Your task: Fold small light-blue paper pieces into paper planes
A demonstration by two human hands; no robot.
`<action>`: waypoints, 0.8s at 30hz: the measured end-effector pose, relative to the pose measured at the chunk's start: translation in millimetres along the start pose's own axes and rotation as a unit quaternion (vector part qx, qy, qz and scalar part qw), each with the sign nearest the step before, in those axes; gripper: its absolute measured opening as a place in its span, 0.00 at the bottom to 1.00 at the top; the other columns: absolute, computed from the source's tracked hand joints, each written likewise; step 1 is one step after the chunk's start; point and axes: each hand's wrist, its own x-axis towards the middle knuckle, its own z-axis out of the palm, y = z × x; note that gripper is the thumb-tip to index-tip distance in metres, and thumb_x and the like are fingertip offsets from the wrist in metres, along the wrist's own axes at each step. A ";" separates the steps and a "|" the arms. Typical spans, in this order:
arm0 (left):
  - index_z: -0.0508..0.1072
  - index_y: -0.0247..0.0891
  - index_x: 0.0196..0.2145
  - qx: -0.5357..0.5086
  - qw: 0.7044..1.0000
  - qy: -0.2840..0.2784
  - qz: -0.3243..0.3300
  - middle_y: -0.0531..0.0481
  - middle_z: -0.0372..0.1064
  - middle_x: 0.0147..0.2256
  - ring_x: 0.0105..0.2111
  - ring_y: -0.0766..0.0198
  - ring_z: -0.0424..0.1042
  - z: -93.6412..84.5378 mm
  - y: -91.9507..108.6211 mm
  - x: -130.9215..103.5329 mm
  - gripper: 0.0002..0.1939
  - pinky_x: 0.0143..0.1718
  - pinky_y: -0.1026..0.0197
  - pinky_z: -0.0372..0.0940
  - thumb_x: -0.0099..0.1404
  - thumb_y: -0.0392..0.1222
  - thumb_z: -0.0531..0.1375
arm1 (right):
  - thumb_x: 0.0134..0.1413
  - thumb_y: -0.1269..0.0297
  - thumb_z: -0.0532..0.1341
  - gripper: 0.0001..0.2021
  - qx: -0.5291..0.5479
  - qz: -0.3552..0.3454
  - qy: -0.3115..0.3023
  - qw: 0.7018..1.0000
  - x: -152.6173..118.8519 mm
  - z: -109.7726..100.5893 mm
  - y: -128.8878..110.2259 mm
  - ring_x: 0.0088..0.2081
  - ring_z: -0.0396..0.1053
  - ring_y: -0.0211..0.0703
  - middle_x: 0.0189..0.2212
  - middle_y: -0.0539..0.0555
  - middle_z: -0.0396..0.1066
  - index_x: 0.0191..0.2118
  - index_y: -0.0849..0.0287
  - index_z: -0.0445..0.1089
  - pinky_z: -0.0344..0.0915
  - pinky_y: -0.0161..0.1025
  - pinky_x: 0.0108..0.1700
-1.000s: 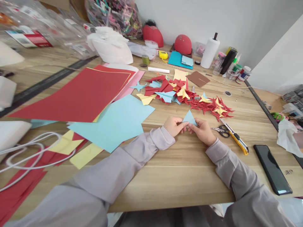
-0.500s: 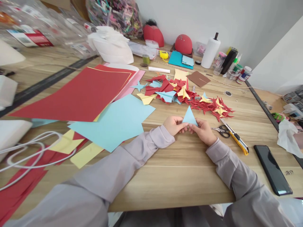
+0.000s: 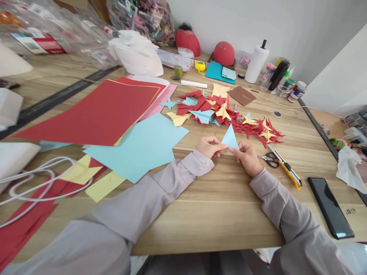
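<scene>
A small light-blue folded paper triangle [image 3: 230, 137] is held up off the table between both hands, its point facing away from me. My left hand [image 3: 210, 146] pinches its lower left corner between thumb and fingers. At the lower right edge, my right hand [image 3: 247, 156] grips it the same way. Just beyond the hands lies a long heap of folded paper pieces [image 3: 202, 115], mostly red with some yellow and blue. Light-blue paper sheets [image 3: 137, 145] rest to the left of my hands, partly under a stack of red sheets [image 3: 94, 112].
Scissors [image 3: 271, 159] and a yellow utility knife [image 3: 289, 173] lie right of my right hand, with a black phone [image 3: 329, 206] further right. White cables [image 3: 40, 191] loop over paper strips at left. Bottles and jars [image 3: 296, 91] stand along the back.
The fingers have moved apart along the triangle's lower edge, the left hand shifting slightly left. The triangle has risen a little and tilted.
</scene>
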 end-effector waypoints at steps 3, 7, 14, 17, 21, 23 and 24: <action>0.65 0.33 0.14 -0.014 1.000 0.005 0.002 0.54 0.65 0.12 0.10 0.73 0.60 -1.2 -2.4 2.4 0.18 0.11 0.70 0.54 0.36 0.46 0.70 | 0.35 0.51 0.68 0.23 0.003 -0.003 0.014 1.000 0.4 -0.3 2.0 0.12 0.47 0.28 0.08 0.41 0.55 0.17 0.57 0.54 0.41 0.31 0.16; 0.65 0.33 0.15 -0.028 0.999 -0.017 -0.005 0.53 0.65 0.13 0.11 0.72 0.61 -3.6 -3.8 5.2 0.18 0.11 0.69 0.55 0.37 0.46 0.70 | 0.36 0.50 0.67 0.22 0.000 -0.007 0.011 1.000 0.0 -0.9 2.6 0.12 0.48 0.28 0.08 0.42 0.55 0.17 0.57 0.54 0.41 0.31 0.16; 0.67 0.33 0.16 -0.073 0.995 -0.062 -0.023 0.52 0.67 0.15 0.13 0.71 0.63 -5.3 -3.1 6.3 0.18 0.13 0.68 0.57 0.44 0.50 0.67 | 0.39 0.48 0.65 0.22 0.006 -0.007 0.002 1.000 -0.6 -1.6 2.4 0.12 0.50 0.29 0.09 0.43 0.57 0.18 0.57 0.55 0.44 0.31 0.16; 0.66 0.33 0.17 -0.088 0.993 -0.076 -0.026 0.52 0.66 0.15 0.13 0.72 0.63 -5.2 -3.4 6.5 0.19 0.13 0.68 0.56 0.44 0.51 0.67 | 0.40 0.49 0.65 0.21 -0.001 -0.014 -0.004 1.000 -0.7 -2.0 3.1 0.12 0.50 0.29 0.09 0.43 0.57 0.18 0.57 0.55 0.44 0.31 0.17; 0.66 0.33 0.19 -0.098 0.993 -0.069 -0.024 0.52 0.67 0.15 0.13 0.70 0.63 -4.7 -4.6 7.1 0.21 0.14 0.68 0.57 0.45 0.56 0.65 | 0.41 0.48 0.65 0.21 -0.017 -0.027 -0.004 0.999 -0.8 -3.5 3.8 0.13 0.51 0.29 0.10 0.44 0.58 0.18 0.57 0.56 0.45 0.31 0.17; 0.67 0.33 0.21 -0.099 0.993 -0.062 -0.017 0.50 0.68 0.17 0.14 0.70 0.64 -4.4 -5.3 7.0 0.22 0.15 0.67 0.59 0.47 0.58 0.63 | 0.41 0.48 0.64 0.22 -0.022 -0.033 0.000 0.999 -1.0 -4.0 3.9 0.13 0.51 0.29 0.10 0.44 0.59 0.18 0.57 0.55 0.46 0.31 0.17; 0.68 0.33 0.22 -0.092 0.994 -0.063 -0.009 0.50 0.69 0.18 0.15 0.70 0.65 -4.3 -5.7 6.7 0.22 0.16 0.67 0.60 0.46 0.58 0.64 | 0.40 0.47 0.64 0.22 -0.023 -0.034 0.001 0.999 -1.1 -4.1 3.9 0.13 0.51 0.29 0.10 0.44 0.59 0.18 0.57 0.55 0.46 0.31 0.17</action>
